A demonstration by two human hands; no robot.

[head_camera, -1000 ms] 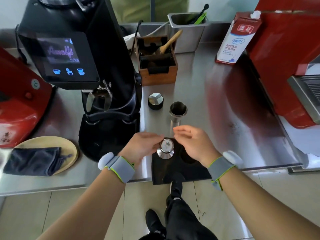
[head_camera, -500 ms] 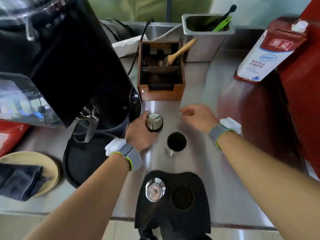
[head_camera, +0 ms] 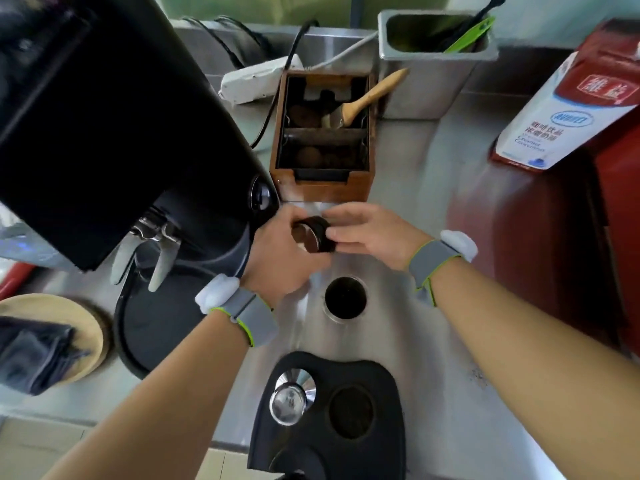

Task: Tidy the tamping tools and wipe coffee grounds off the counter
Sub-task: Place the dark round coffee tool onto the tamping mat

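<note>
A black round distributor is lifted off the steel counter, tilted, held between my left hand and my right hand. Both hands grip its sides. Just below them stands a steel dosing cup, open end up. On the black tamping mat at the counter's front edge, a chrome tamper sits in the left recess; the right recess is empty. Some coffee grounds speckle the counter on the right.
A black grinder fills the left. Behind my hands stands a wooden knock box with a brush. A steel bin and milk carton are at the back right. A dark cloth lies on a wooden plate at left.
My hands left the tamper on the mat and reached forward. My left hand picked the distributor up from the counter, and my right hand has come in to grip it too.
</note>
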